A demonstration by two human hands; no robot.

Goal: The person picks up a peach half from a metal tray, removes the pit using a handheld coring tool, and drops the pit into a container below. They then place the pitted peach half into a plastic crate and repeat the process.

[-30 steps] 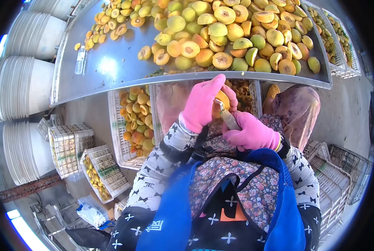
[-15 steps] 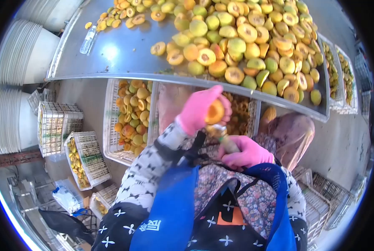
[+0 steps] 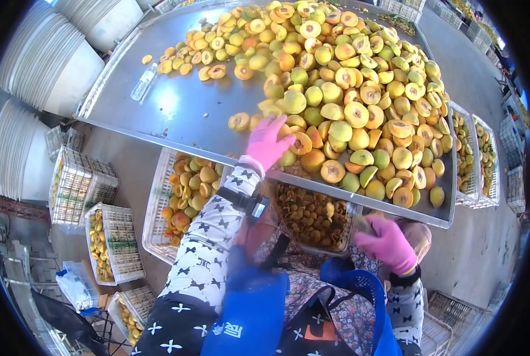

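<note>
My left hand (image 3: 269,142), in a pink glove, reaches over the near edge of the metal table (image 3: 211,107). Its fingers are apart against the cut peaches at the pile's left side, and a peach half (image 3: 301,143) lies beside the thumb. Closed in its pink glove, my right hand (image 3: 388,245) is above my lap. It grips a short-handled pitting tool (image 3: 363,225), blurred by motion. Between my knees a crate holds brown pits and scraps (image 3: 312,219), with a pale yellowish piece (image 3: 330,209) over them.
The large peach pile (image 3: 360,89) covers the table's middle and right. A plastic bottle (image 3: 144,82) lies at its left. A white crate of peach halves (image 3: 158,222) stands below the edge. More crates (image 3: 122,243) and stacked white tubs (image 3: 51,59) are at left; crates (image 3: 469,157) stand at right.
My left hand has moved up from above my lap to the pile, and the peach half it held is no longer in it. My right hand has moved right with the tool. The view has shifted.
</note>
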